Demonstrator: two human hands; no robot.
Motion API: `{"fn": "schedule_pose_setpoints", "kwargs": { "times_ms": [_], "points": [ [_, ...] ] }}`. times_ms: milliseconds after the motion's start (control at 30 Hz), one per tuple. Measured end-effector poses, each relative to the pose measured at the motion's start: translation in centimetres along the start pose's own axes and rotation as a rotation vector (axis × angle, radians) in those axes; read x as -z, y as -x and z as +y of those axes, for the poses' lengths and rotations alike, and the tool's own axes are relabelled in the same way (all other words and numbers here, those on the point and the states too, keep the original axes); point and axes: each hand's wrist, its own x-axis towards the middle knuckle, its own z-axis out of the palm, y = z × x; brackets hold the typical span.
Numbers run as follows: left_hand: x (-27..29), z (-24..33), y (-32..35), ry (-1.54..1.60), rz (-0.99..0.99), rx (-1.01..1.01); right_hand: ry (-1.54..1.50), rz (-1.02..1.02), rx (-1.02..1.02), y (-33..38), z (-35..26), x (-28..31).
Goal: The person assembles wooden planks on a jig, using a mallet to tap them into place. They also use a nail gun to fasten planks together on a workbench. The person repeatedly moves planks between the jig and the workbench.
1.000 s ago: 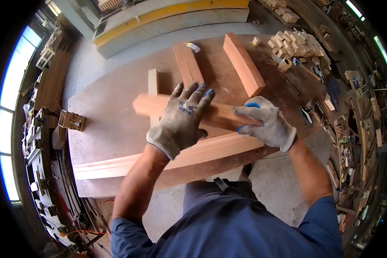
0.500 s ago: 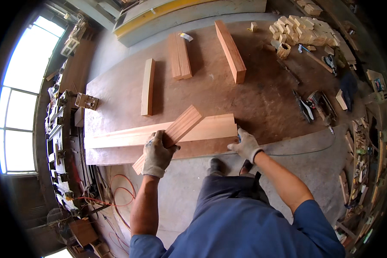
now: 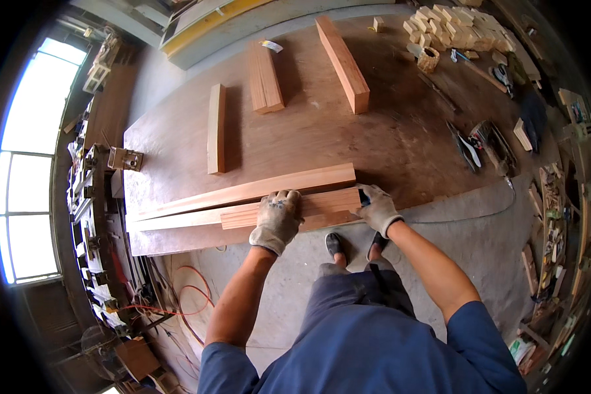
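My left hand, in a pale work glove, is wrapped over a short reddish grooved board. That board lies lengthwise along a long pale board near the table's front edge. Just behind is a second long board, with a narrow dark gap between them. At the right end of the short board is my gloved right hand, fingers curled by the end face. Something dark blue shows at its fingers, too small to name.
Upright on the brown table are a pale beam, a paired reddish beam and a longer reddish beam. Cut blocks are piled far right. Pliers, a corded power tool and a hammer lie right.
The short board has swung from a slanting, raised position to lie along the long boards. My left hand moved right with it. The two long boards now show a gap between them.
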Motion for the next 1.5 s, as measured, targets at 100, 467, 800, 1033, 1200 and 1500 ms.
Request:
{"fn": "schedule_pose_setpoints", "kwargs": {
  "times_ms": [100,467,800,1033,1200,1500],
  "points": [
    [-0.9,-0.5,-0.7,-0.041,0.038,-0.035,-0.065,0.017,0.004,0.2,0.8,-0.6],
    [-1.2,-1.1,-1.6,-0.138,-0.042,-0.033,-0.246,0.060,0.060,0.1,1.6,-1.2],
    [-1.5,-1.1,-0.8,-0.110,-0.071,-0.048,-0.163,0.044,0.131,0.7,2.3,-1.1],
    [1.1,6.2,-1.6,-0.081,-0.009,-0.218,-0.152,0.039,0.117,0.8,2.7,-1.6],
    [-2.8,8.8,-4.4,0.059,0.012,-0.278,-0.174,0.094,0.176,0.6,3.3,-2.7],
    [-3.3,9.5,-5.0,0.046,0.027,-0.180,-0.250,0.109,0.171,0.7,3.4,-2.8]
  ]
}}
